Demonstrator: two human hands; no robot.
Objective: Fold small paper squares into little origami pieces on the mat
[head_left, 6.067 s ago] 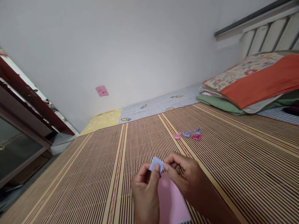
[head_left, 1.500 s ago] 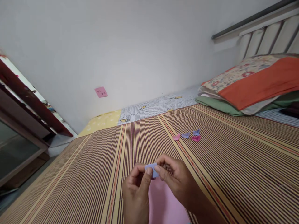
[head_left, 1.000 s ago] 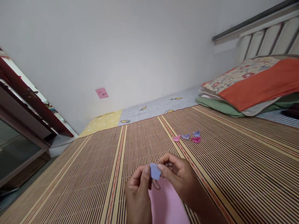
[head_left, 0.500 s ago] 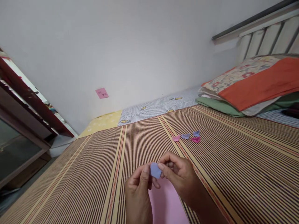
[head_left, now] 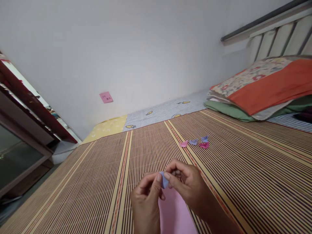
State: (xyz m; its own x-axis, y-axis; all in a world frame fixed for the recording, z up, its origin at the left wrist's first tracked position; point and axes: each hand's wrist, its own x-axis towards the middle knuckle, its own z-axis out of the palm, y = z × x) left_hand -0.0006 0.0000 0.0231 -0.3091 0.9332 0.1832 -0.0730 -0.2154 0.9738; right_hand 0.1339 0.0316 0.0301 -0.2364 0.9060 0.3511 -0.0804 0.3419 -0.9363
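Pinched in a narrow grip by both the left hand (head_left: 145, 203) and the right hand (head_left: 188, 187), thumb and forefinger tips meeting: a small blue folded paper scrap (head_left: 163, 179), low in the middle of the view, over a flat pink paper sheet (head_left: 174, 215). Underneath, a brown striped bamboo mat (head_left: 243, 175) on the bed, bare and open toward 9, 12 and 3 o'clock. At 10 o'clock, the mat's left edge, with a dark wooden cabinet (head_left: 23, 130) beyond it. At 12 o'clock, the far edge, meeting a checked bedsheet (head_left: 165, 111), then a white wall (head_left: 136, 48) bearing a pink sticky note (head_left: 106, 97). At 1 o'clock, well apart from the hands, four small folded paper pieces (head_left: 194, 143), pink and purple, close together. At 2 o'clock, stacked pillows with an orange and floral cover (head_left: 263, 87) before a slatted headboard (head_left: 275, 35), closing that side.
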